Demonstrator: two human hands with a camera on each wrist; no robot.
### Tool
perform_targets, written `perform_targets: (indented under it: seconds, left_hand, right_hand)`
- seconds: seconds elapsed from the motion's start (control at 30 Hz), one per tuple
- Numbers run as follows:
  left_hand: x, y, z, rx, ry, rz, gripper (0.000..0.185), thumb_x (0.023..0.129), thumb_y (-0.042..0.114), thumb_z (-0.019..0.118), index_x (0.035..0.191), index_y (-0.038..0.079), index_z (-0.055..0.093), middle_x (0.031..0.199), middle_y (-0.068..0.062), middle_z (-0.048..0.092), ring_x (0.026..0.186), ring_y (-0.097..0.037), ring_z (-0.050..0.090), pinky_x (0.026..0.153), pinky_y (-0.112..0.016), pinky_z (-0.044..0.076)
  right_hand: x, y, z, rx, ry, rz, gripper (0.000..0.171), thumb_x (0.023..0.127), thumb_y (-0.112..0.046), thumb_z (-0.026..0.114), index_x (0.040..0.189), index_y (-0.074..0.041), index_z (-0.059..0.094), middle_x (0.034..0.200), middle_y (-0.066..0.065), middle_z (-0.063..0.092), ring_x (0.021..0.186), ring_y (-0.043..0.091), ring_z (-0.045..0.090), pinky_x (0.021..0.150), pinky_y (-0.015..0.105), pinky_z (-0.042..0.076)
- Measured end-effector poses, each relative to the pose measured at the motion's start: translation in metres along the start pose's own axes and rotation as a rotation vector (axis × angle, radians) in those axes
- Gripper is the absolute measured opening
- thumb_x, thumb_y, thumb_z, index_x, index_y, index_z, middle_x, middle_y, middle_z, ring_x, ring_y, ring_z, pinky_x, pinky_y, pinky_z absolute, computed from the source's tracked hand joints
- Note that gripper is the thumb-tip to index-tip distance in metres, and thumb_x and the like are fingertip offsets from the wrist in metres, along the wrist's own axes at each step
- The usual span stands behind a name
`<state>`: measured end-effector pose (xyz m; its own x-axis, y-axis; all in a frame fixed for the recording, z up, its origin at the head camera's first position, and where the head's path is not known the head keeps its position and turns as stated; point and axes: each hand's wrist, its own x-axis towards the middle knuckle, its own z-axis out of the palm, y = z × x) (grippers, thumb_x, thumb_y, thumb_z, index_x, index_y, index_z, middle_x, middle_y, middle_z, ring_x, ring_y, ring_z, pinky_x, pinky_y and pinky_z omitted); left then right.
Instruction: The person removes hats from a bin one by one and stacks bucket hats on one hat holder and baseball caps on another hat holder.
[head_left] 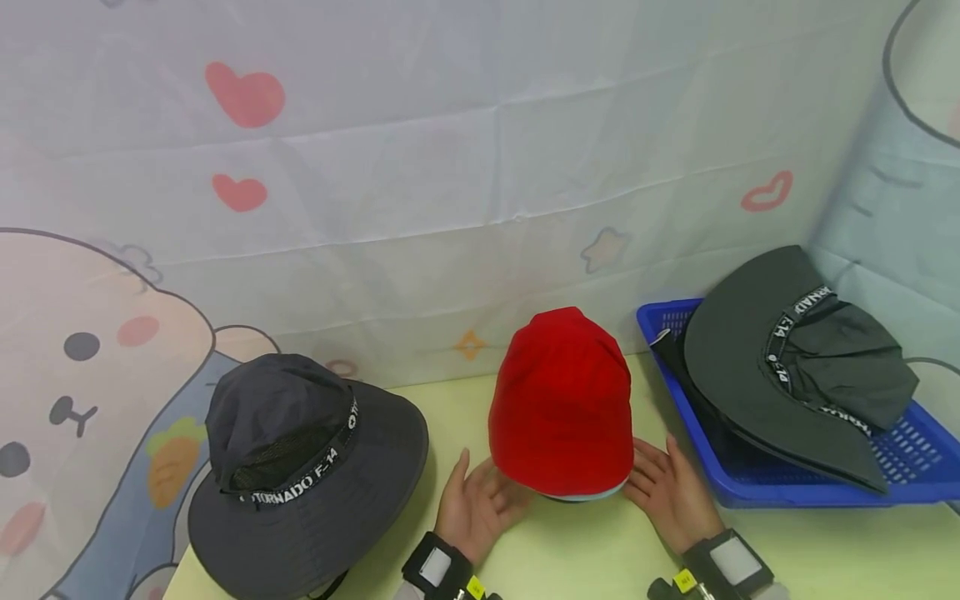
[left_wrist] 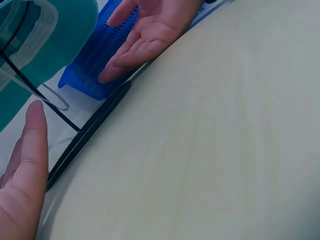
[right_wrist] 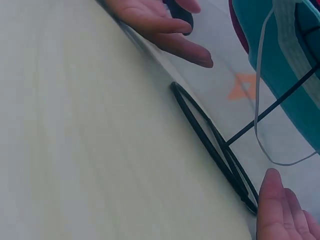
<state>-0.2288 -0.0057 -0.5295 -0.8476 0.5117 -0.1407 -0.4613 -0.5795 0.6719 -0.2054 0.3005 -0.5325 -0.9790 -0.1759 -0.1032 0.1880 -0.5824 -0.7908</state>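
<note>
Here, red cap (head_left: 561, 404) sits mid-bench (head_left: 600, 550) on a thin black wire stand (right_wrist: 210, 140), teal lining showing underneath. Left hand (head_left: 480, 504) & right hand (head_left: 667, 492) flank its lower edge, palms inward, fingers straight, gripping nothing. Dark bucket hat (head_left: 300, 467) lies to the left; blue basket (head_left: 787, 487) w/ another dark hat (head_left: 795, 367) to the right.

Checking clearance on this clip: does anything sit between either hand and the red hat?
Nothing visible does. The left hand and right hand flank the red hat with open palms, only bare table between.
</note>
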Motion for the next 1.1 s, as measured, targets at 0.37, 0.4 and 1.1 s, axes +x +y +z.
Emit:
perform_targets:
  seconds: [0.37, 0.4, 1.1]
  left_hand:
    - [-0.013, -0.002, 0.002, 0.019, -0.042, -0.018, 0.077, 0.107, 0.056, 0.029, 0.161, 0.004, 0.011, 0.15, -0.01, 0.052, 0.132, -0.022, 0.058, 0.112, -0.048, 0.047]
    - [-0.015, -0.002, 0.002, 0.022, -0.05, -0.02, 0.077, 0.107, 0.056, 0.028, 0.161, 0.004, 0.011, 0.151, -0.011, 0.05, 0.133, -0.023, 0.057, 0.113, -0.047, 0.046]
    - [-0.05, -0.003, -0.009, 0.063, -0.194, -0.098, 0.056, 0.113, 0.029, 0.02, 0.161, 0.001, 0.012, 0.146, -0.006, 0.057, 0.134, -0.02, 0.058, 0.111, -0.038, 0.049]
  right_hand:
    - [-0.016, 0.002, 0.002, -0.005, 0.005, 0.035, 0.047, 0.107, -0.055, 0.024, 0.117, -0.025, 0.059, 0.12, -0.009, 0.071, 0.115, 0.013, 0.068, 0.101, 0.033, 0.055]
    - [-0.017, 0.002, 0.002, 0.0, -0.007, 0.034, 0.047, 0.107, -0.055, 0.024, 0.117, -0.025, 0.059, 0.121, -0.008, 0.071, 0.116, 0.013, 0.068, 0.101, 0.034, 0.055]
    - [-0.052, 0.004, 0.0, 0.07, -0.363, 0.121, 0.05, 0.113, -0.028, 0.017, 0.131, -0.018, 0.063, 0.137, -0.001, 0.064, 0.13, 0.015, 0.061, 0.111, 0.035, 0.048]
